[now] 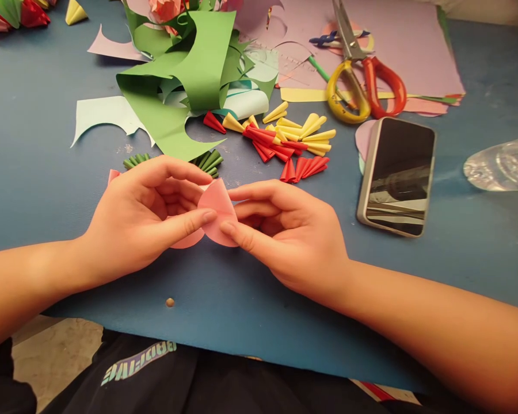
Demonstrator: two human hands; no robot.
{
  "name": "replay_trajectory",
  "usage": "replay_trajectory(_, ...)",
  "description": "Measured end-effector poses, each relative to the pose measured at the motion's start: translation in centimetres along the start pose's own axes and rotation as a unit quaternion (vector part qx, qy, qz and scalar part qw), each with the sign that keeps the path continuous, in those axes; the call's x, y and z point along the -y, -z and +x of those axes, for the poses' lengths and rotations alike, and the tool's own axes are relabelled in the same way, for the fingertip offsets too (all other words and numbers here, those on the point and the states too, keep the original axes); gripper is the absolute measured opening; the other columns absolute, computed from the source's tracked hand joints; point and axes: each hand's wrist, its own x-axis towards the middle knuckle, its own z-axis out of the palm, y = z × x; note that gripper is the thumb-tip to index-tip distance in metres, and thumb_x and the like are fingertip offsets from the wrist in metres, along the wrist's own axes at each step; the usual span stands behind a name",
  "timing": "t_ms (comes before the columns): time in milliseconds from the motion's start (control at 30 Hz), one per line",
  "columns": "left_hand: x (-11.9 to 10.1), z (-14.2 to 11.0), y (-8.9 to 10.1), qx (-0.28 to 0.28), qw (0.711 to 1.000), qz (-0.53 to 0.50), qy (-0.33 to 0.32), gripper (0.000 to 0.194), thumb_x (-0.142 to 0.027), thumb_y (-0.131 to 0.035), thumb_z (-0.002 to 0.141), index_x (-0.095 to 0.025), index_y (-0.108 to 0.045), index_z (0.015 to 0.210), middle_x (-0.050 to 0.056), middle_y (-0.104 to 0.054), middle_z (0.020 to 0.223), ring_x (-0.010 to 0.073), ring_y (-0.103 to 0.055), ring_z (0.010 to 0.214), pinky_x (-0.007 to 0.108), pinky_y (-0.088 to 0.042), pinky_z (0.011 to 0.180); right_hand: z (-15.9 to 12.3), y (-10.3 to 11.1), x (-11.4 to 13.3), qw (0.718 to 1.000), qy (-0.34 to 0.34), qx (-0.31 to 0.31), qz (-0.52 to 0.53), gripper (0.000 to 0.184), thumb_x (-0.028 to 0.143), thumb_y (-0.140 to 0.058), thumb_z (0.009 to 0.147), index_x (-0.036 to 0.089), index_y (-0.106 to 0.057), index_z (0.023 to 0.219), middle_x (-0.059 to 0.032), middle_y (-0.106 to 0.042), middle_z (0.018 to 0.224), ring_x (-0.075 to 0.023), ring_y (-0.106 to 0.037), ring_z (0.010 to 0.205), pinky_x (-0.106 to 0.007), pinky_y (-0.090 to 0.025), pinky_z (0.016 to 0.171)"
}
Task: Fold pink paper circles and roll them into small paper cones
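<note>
Both hands meet over the blue table (pixel 47 190), near its front edge. The left hand (pixel 142 215) and right hand (pixel 285 230) together pinch a pink paper piece (pixel 216 210), curled into a rounded cone shape. The left thumb and forefinger close narrowly on its left edge; the right thumb and forefinger close on its right edge and lower rim. The remaining fingers of each hand are curled inward behind the paper.

Just beyond the left fingertips lie rolled green paper cones (pixel 209 162), part hidden by the hand. Beyond the right fingertips, a short way off, lie red paper cones (pixel 304 168), and further on yellow paper cones (pixel 311 135) mixed with more red. Green paper offcuts (pixel 194 75) are heaped past those. To the right of the right hand, apart from it, a phone (pixel 397 175) lies face up. Scissors (pixel 358 75) with yellow and red handles rest beyond the phone on lilac paper sheets (pixel 414 52).
</note>
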Motion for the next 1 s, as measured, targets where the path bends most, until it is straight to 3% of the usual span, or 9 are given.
replay_trajectory(67,0.1,0.1,0.0,0.005,1.000,-0.010,-0.001,0.038,-0.023,-0.087,0.085,-0.023,-0.070,0.119,-0.004,-0.082,0.097,0.0160,-0.081,0.089,0.025,-0.069,0.078,0.1,0.0,0.2,1.000,-0.014,-0.013,-0.009,0.024,0.036,-0.086,0.087,0.022,-0.074,0.101,-0.0037,-0.083,0.093,-0.0197,-0.080,0.081,-0.030,-0.068,0.064)
replay_trajectory(233,0.4,0.3,-0.1,0.047,0.997,-0.040,-0.048,0.029,-0.015,-0.084,0.088,-0.022,-0.076,0.115,-0.002,-0.084,0.089,0.0152,-0.081,0.074,0.019,-0.065,0.060,0.3,0.1,0.8,0.997,-0.064,-0.027,-0.029,0.016,0.031,-0.086,0.086,0.021,-0.074,0.091,-0.0024,-0.078,0.086,-0.0163,-0.072,0.074,-0.029,-0.063,0.065)
replay_trajectory(500,0.6,0.3,0.1,0.091,0.985,0.046,-0.137,0.031,-0.011,-0.078,0.091,-0.026,-0.082,0.117,0.002,-0.085,0.093,0.0175,-0.080,0.081,0.024,-0.066,0.072,0.4,0.5,1.3,0.996,-0.074,0.028,-0.032,0.016,0.031,-0.079,0.090,0.020,-0.069,0.084,-0.0017,-0.074,0.079,-0.0164,-0.070,0.074,-0.030,-0.058,0.068)
replay_trajectory(833,0.7,0.5,0.0,0.125,0.980,0.044,-0.151,0.041,-0.008,-0.073,0.094,-0.031,-0.078,0.128,0.003,-0.083,0.099,0.0157,-0.079,0.081,0.023,-0.064,0.068,0.4,0.4,1.0,0.997,-0.073,-0.004,-0.039,0.018,0.032,-0.085,0.086,0.020,-0.073,0.080,-0.0008,-0.075,0.075,-0.0141,-0.067,0.068,-0.026,-0.054,0.060)
replay_trajectory(1000,0.6,0.4,0.0,0.092,0.986,0.058,-0.125,0.033,-0.010,-0.077,0.091,-0.028,-0.082,0.118,0.002,-0.084,0.099,0.0153,-0.079,0.083,0.022,-0.064,0.071,0.6,0.5,1.2,0.997,-0.068,-0.016,-0.044,0.018,0.031,-0.087,0.084,0.021,-0.073,0.077,0.0005,-0.074,0.072,-0.0122,-0.064,0.062,-0.025,-0.052,0.055)
